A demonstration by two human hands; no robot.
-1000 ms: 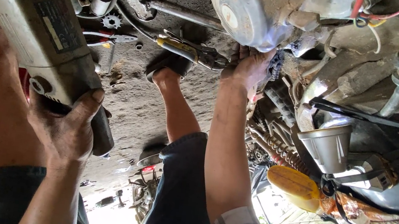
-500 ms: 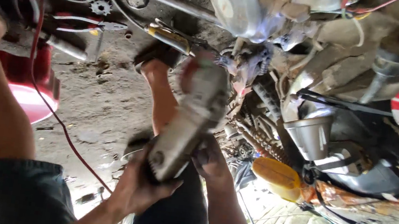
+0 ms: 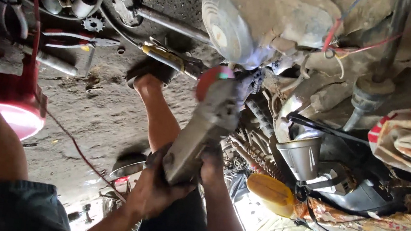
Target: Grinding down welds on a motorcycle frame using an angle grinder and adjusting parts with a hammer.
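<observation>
You've got the grey angle grinder [image 3: 203, 131] up at frame centre, its reddish disc end [image 3: 214, 79] pressed in just under the rounded engine casing [image 3: 260, 22] of the motorcycle; your left hand [image 3: 156, 188] is wrapped tight round the tool's rear body at lower centre, and your right hand [image 3: 212, 164] sits closed against the same body just beside it, fingers mostly hidden. Looks like the cutting or grinding step at the chain area is in hand; next move calls for a firm two-handed hold and a steady disc angle; mind the red wires [image 3: 332, 37] nearby and the coil spring [image 3: 258, 159] right of the tool.
</observation>
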